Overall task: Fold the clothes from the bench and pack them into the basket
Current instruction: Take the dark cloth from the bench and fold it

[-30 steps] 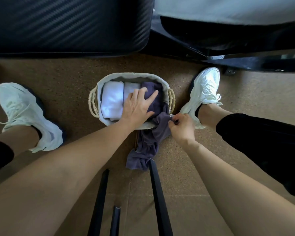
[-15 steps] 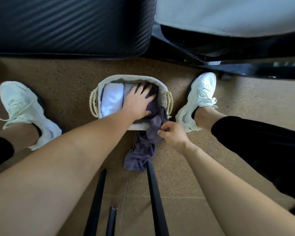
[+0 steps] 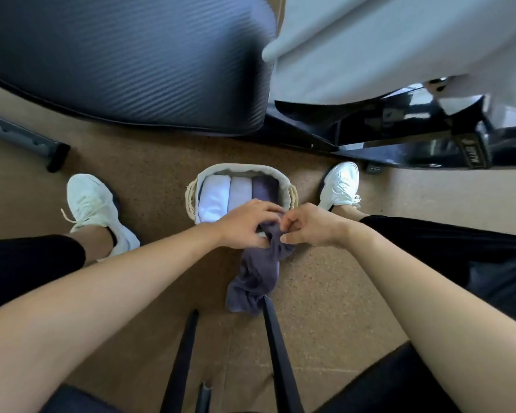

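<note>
A small woven basket (image 3: 240, 169) with a pale liner stands on the floor between my feet. Inside lie a folded white garment (image 3: 213, 196), a pale lilac one (image 3: 240, 190) and part of a dark purple garment (image 3: 264, 189). The rest of the purple cloth (image 3: 258, 277) spills over the basket's near rim onto the floor. My left hand (image 3: 245, 225) grips the purple cloth at the near rim. My right hand (image 3: 307, 225) pinches the same cloth just beside it.
A black padded bench (image 3: 125, 61) fills the upper left, with a light grey garment (image 3: 385, 46) draped to its right over a black frame (image 3: 399, 144). My white shoes (image 3: 93, 207) flank the basket. Thin black bars (image 3: 276, 353) cross the cork-like floor near me.
My left hand slid back off the clothes in the basket to the near rim, uncovering them. My right hand moved left to meet it on the purple cloth. The view tilted up.
</note>
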Action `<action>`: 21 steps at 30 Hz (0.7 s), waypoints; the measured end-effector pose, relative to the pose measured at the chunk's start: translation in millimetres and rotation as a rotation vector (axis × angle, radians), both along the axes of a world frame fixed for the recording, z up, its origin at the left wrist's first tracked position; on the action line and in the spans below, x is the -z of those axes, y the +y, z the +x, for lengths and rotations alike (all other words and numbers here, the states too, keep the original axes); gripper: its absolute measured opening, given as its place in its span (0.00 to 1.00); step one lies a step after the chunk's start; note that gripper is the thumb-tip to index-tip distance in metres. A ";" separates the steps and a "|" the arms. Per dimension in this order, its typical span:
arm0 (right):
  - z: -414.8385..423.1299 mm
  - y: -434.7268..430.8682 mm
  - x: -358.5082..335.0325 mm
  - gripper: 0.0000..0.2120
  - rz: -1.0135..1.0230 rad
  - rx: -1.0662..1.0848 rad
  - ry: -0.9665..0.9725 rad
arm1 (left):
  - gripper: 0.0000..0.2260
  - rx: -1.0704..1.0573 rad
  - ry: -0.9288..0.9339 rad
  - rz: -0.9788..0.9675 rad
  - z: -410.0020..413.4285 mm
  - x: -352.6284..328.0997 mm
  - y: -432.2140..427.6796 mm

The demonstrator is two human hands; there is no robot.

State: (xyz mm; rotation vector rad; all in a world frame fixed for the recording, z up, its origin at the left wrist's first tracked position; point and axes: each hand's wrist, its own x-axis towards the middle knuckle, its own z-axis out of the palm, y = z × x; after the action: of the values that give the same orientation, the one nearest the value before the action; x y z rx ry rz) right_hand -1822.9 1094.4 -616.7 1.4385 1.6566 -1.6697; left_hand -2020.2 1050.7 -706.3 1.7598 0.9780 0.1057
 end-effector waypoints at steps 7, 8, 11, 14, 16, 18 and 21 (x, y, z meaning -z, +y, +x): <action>5.5 10.0 -70.7 0.07 0.267 0.139 0.071 | 0.08 -0.233 0.000 -0.151 -27.9 -94.2 10.9; 4.7 9.2 -79.0 0.08 0.301 0.145 0.080 | 0.09 -0.238 0.000 -0.145 -33.8 -107.6 10.5; 0.1 4.6 -96.9 0.10 0.393 0.123 0.084 | 0.11 -0.242 0.056 -0.087 -53.5 -142.8 6.3; -6.4 -2.0 -117.6 0.09 0.480 0.032 0.036 | 0.12 -0.216 0.163 -0.011 -74.2 -176.2 -3.1; -12.5 -7.5 -135.7 0.07 0.536 -0.018 0.017 | 0.08 -0.207 0.255 0.046 -87.0 -196.5 -12.5; -18.6 -13.4 -153.7 0.07 0.593 -0.015 0.051 | 0.04 -0.231 0.316 0.066 -97.0 -213.4 -25.1; -28.6 -20.4 -175.2 0.07 0.684 0.052 0.154 | 0.07 -0.354 0.387 0.145 -112.8 -232.5 -45.5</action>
State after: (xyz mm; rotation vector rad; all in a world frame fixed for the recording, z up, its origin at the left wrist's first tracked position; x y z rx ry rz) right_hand -1851.4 1073.9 -441.5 1.6730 2.4507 -1.3131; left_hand -2133.0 1005.1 -473.8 1.7558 1.5949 0.0627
